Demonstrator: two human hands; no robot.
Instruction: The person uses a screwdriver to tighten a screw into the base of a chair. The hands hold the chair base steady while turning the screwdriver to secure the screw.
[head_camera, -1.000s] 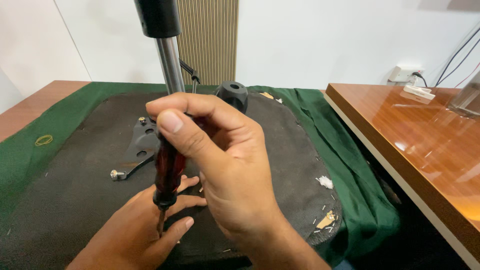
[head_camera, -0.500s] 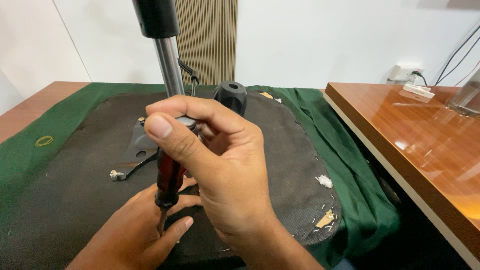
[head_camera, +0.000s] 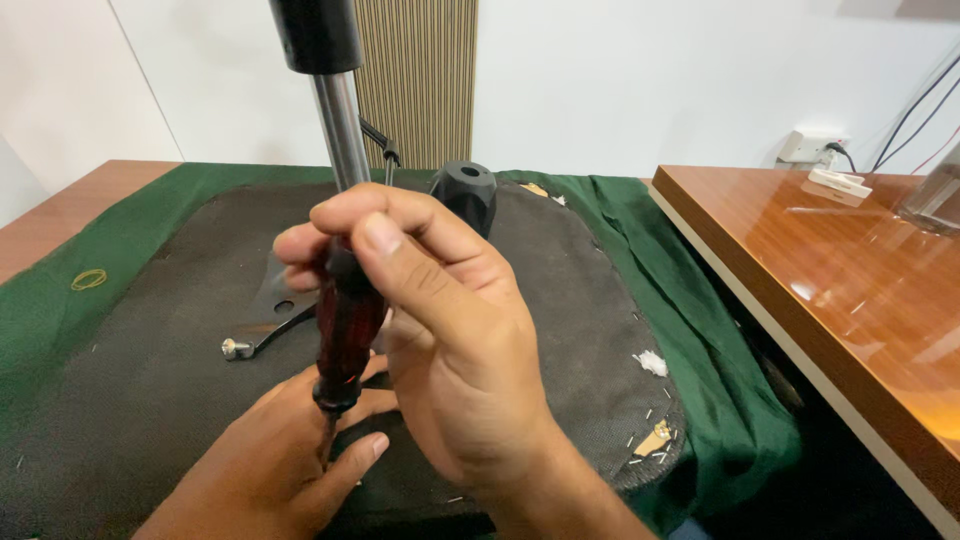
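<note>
The right hand (head_camera: 440, 340) has its fingers (head_camera: 400, 215) wrapped tight around the dark red handle of a screwdriver (head_camera: 345, 330), thumb laid along the top, holding the tool nearly upright with the tip pointing down. Just below those fingers, the left hand (head_camera: 270, 460) lies flat on a dark grey fabric pad (head_camera: 560, 330), its fingers loosely apart, thumb and forefinger flanking the screwdriver's thin shaft where it meets the pad; whether they pinch anything there is hidden from me. Behind the right fingers stands a shiny metal post (head_camera: 338, 125) with a black cap, and beside it a black plastic knob (head_camera: 465, 190). To the left of the fingers a metal bracket (head_camera: 265, 315) with a bolt end rests on the pad. Under everything a green cloth (head_camera: 700, 330) covers the desk (head_camera: 830, 270), whose glossy brown wood shows well off to the right. A yellow rubber band (head_camera: 88, 279) lies far left on the cloth.
</note>
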